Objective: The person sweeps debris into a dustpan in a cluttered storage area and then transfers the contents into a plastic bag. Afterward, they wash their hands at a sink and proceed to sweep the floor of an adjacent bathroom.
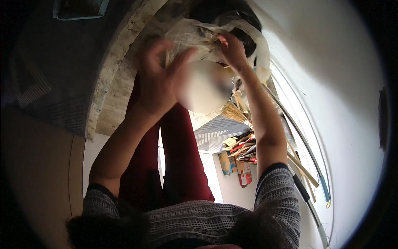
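A translucent plastic bag [183, 32], crumpled at the top, hangs in front of a dark object whose kind I cannot tell. My right hand [233, 51] has its fingertips closed on a gathered part of the bag. To the left, my left hand [155, 81] is raised with thumb and fingers spread, close to the bag's near side. Whether its fingertips touch the plastic is unclear. A round blurred patch covers the area between the hands and hides what lies there.
Below my right forearm are a straw broom [233, 112] and a stack of flattened cardboard [242, 147]. Several long handles [303, 185] lean along the white wall [348, 102] on the right. A worn, chipped ledge [104, 79] curves along the left. At upper left is a pale-rimmed object [79, 18].
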Motion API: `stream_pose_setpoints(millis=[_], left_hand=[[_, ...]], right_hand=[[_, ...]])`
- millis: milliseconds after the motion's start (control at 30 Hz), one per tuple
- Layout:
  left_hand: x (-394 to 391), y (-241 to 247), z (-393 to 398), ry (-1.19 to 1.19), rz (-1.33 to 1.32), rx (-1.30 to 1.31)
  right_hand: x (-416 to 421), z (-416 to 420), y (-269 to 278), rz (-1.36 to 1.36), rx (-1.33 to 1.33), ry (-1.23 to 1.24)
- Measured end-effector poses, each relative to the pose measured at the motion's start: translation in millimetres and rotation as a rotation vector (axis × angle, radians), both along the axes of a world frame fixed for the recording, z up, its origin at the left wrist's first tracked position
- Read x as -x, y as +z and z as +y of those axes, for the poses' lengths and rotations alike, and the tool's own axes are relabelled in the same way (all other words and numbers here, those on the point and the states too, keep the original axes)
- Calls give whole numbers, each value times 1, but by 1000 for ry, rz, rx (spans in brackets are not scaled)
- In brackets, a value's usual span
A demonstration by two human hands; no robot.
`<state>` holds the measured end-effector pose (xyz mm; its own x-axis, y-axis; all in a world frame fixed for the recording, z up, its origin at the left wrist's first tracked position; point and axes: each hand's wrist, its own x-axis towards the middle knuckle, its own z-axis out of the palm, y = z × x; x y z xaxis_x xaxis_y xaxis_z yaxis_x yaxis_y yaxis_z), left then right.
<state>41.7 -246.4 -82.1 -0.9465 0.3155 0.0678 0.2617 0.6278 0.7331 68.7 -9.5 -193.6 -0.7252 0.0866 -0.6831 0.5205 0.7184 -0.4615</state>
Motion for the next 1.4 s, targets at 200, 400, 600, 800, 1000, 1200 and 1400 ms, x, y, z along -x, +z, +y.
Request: stream_pose_setpoints(millis=[200, 400, 600, 800, 1000, 1200, 1400], left_hand=[[-16, -27, 66, -378, -552, -98], [39, -98, 123, -346, -309, -71], [103, -155, 168, -551, -192, 63], [114, -239, 170, -602, -382, 339], [105, -282, 148, -253, -1070, -69], [73, -236, 122, -26, -1054, -295], [36, -154, 67, -313, -450, 27]], right_hand=[[-37, 32, 70, 538, -277, -63], [-56, 93, 40, 53, 241, -1049], [-63, 135, 4, -141, 505, -1199], [-57, 143, -63, -193, 523, -1494], [-41, 141, -117, -228, 500, -1486], [-41, 142, -140, -232, 467, -1237], [-80, 153, -59, -176, 856, -1447]])
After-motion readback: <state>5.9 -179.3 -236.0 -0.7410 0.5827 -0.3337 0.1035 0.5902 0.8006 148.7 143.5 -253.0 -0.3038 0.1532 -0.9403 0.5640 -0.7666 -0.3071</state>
